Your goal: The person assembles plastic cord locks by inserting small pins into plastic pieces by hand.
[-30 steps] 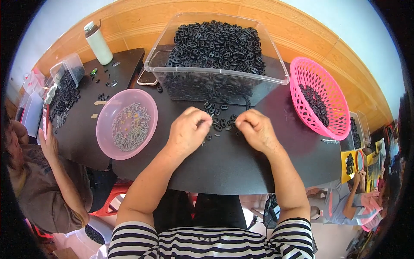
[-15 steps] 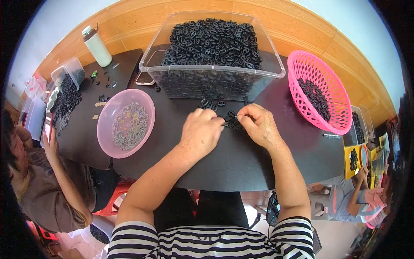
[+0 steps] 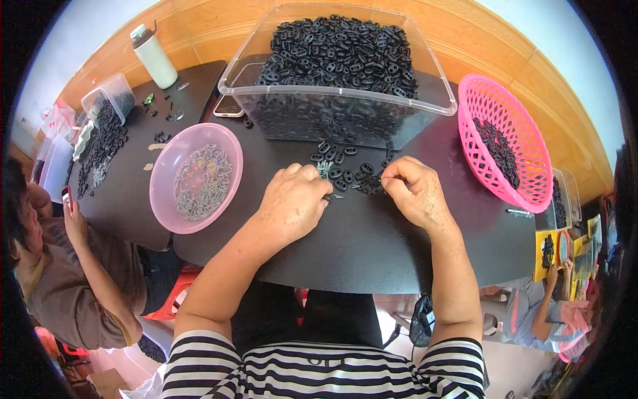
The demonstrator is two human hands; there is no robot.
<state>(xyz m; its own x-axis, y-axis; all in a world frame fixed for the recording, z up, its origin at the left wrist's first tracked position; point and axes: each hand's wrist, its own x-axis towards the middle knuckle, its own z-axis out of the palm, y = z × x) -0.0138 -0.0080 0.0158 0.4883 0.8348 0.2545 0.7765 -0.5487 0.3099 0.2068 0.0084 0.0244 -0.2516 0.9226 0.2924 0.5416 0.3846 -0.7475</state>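
Just in front of a large clear plastic bin (image 3: 345,106) full of small black oval two-holed parts, my two hands work over the dark table. My left hand (image 3: 294,205) is closed, fingers curled inward; a small bunch of grey pins (image 3: 324,168) shows at its fingertips, though whether it holds them I cannot tell. My right hand (image 3: 415,194) pinches thumb and forefinger together at the edge of some loose black oval parts (image 3: 349,174). Whatever lies in that pinch is hidden. A stray grey pin (image 3: 339,197) rests between the hands.
To the left stands a pink bowl (image 3: 229,193) of grey pins. A pink lattice basket (image 3: 475,100) with black parts is at right. A white bottle (image 3: 155,63), a phone (image 3: 228,106) and a tipped tub (image 3: 113,93) lie farther left. Other people sit on both sides.
My hands have drawn slightly apart, the left moving left and the right moving right. Grey pins and more loose black parts now show between them. The whole view has shifted a little.
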